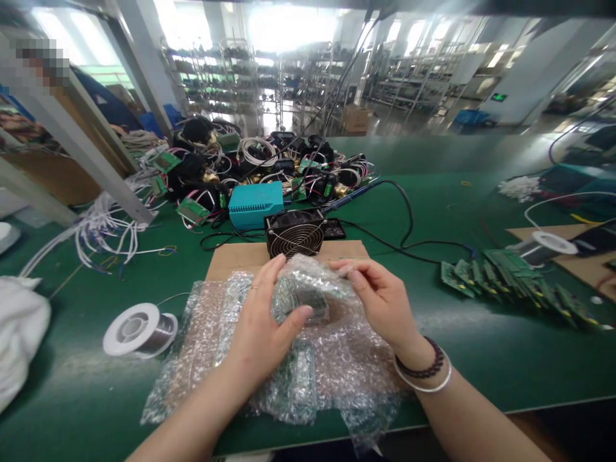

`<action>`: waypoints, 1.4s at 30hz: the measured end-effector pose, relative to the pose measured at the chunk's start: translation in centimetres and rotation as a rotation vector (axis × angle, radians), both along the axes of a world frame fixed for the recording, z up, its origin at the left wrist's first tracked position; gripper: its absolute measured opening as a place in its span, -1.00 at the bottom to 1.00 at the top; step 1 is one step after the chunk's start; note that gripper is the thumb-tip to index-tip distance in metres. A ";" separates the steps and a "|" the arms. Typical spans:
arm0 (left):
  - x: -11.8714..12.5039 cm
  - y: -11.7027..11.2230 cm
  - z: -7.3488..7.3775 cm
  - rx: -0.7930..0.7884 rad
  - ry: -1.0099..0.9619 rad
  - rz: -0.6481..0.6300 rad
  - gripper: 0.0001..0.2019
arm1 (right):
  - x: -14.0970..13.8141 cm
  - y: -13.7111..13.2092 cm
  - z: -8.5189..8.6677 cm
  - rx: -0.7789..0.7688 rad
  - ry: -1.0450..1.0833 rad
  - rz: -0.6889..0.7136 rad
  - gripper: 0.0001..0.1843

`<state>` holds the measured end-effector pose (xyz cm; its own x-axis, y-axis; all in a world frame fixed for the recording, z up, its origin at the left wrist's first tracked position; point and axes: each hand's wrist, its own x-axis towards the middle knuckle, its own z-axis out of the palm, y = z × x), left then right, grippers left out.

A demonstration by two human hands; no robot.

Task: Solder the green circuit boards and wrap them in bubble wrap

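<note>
A bubble-wrap bag point(312, 289) with a green circuit board inside is held up over a pile of more bubble-wrapped boards point(206, 340) on the green table point(481, 346). My left hand point(262, 327) grips the bag from the left, thumb pressed on its front. My right hand point(378, 298) pinches the bag's upper right edge; its wrist wears a dark bead bracelet and a white bangle.
A small black fan point(295, 233) stands on a cardboard sheet behind the bag, with a teal soldering station point(255, 204) and a heap of wired parts point(269, 163) beyond. A solder spool point(139, 330) lies left, a row of green boards point(510, 282) and another spool point(548, 247) right, white cloth point(19, 327) far left.
</note>
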<state>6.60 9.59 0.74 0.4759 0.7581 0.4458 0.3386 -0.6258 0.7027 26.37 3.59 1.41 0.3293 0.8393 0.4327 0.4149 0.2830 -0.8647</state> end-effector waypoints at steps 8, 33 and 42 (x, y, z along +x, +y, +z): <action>0.2 -0.7 1.0 0.025 -0.104 -0.009 -0.73 | -1.2 -0.8 0.0 0.038 0.226 0.183 -0.84; 0.8 -1.6 0.5 0.524 -0.036 -0.087 -0.63 | -2.1 -0.2 -1.0 -0.320 0.334 0.505 -0.24; 0.6 -1.8 0.0 0.550 0.051 -0.140 -0.71 | -2.8 -0.5 -1.6 -0.388 0.276 0.448 -0.32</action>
